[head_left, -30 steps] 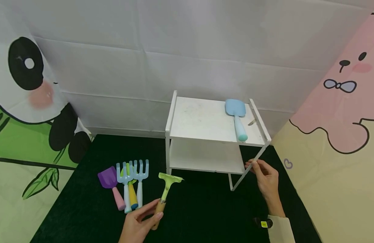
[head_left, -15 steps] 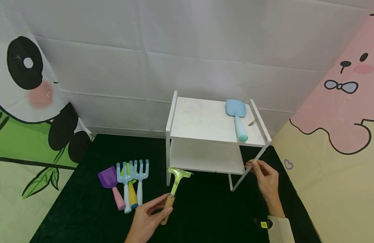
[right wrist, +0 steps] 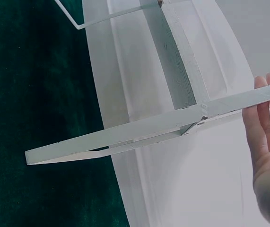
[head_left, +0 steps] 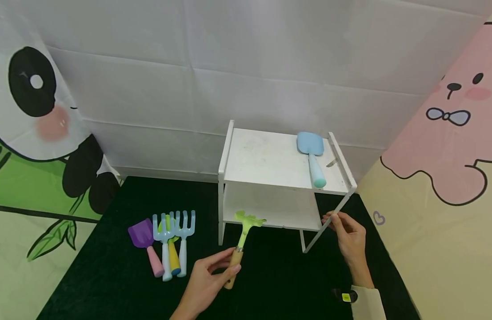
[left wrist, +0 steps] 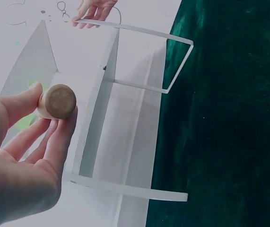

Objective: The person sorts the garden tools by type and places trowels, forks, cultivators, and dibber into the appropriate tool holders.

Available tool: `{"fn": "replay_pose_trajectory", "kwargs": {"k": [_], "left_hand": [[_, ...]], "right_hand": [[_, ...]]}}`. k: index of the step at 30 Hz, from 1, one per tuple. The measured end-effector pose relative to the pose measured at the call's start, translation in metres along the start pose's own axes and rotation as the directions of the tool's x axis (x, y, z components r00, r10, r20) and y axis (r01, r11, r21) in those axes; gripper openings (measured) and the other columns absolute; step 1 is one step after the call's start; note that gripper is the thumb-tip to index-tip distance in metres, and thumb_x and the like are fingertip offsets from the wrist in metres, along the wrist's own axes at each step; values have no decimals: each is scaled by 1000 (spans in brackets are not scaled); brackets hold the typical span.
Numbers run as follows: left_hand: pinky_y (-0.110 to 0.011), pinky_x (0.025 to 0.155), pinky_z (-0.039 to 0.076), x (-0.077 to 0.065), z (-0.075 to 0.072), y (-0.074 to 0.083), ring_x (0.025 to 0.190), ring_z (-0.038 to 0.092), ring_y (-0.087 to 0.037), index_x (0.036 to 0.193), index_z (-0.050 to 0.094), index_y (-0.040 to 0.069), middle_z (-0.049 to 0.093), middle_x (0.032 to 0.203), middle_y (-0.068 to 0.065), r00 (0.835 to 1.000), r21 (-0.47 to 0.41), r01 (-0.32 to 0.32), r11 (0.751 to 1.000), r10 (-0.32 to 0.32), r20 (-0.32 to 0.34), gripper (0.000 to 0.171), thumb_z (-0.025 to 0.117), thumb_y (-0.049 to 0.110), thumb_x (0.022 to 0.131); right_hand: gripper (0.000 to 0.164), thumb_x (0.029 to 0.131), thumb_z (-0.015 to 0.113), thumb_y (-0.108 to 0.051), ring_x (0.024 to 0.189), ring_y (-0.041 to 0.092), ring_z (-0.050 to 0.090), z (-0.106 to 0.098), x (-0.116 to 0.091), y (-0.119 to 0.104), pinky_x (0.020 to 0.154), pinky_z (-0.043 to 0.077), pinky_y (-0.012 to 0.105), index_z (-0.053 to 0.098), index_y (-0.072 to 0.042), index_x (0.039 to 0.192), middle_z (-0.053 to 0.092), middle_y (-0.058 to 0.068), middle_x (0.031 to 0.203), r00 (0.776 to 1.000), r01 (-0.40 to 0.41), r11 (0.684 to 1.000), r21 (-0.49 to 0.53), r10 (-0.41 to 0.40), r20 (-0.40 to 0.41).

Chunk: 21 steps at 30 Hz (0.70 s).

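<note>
On dark-green cloth [head_left: 278, 284]: white rack [head_left: 266, 155] | behind: creased backdrop [head_left: 250, 66] | sides: cartoon prints [head_left: 454, 142]

The green-headed tool [head_left: 246, 229], its wooden handle [head_left: 237, 257] slanting, was held up in front of the upright white two-tier shelf [head_left: 266, 155].

Yellow-handled tool [head_left: 174, 258] partly hidden by blue forks [head_left: 166, 251], left wrist view's rake head [left wrist: 26, 122] partly behind fingers [left wrist: 62, 143]
</note>
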<state>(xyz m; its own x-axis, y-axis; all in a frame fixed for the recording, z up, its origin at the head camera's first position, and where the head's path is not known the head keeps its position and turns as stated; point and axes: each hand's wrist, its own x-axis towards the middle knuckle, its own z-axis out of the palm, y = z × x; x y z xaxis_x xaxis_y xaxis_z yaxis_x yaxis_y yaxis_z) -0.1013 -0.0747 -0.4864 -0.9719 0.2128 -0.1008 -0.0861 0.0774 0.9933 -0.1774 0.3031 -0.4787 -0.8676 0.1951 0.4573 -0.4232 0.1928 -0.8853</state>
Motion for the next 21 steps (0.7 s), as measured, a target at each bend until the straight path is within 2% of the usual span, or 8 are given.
{"fn": "replay_pose_trajectory", "kwargs": {"k": [8,12,21], "left_hand": [[-36,96,56,12,7,6,110,68,-24,139,61,2,66,130,-15,999,34,-45,998,44,21,53,75,29,95],[-34,93,57,19,13,8,111,68,-25,140,59,0,68,125,-13,997,10,-67,998,66,50,55,75,29,96],[-28,85,60,35,25,18,109,69,-28,139,61,0,70,122,-14,992,-18,-119,993,120,46,52,75,26,96]], "right_hand": [[18,103,53,6,89,11,75,-1,0,0,86,58,22,67,16,109,77,1,100,1000,4,1000,-11,-4,9],[17,103,53,7,89,12,75,-3,-1,1,85,58,22,67,17,108,77,1,99,1000,21,1000,2,-21,9],[17,103,53,8,89,13,75,-1,-1,1,85,58,22,66,17,109,77,2,100,1000,26,999,19,-26,17]]}}
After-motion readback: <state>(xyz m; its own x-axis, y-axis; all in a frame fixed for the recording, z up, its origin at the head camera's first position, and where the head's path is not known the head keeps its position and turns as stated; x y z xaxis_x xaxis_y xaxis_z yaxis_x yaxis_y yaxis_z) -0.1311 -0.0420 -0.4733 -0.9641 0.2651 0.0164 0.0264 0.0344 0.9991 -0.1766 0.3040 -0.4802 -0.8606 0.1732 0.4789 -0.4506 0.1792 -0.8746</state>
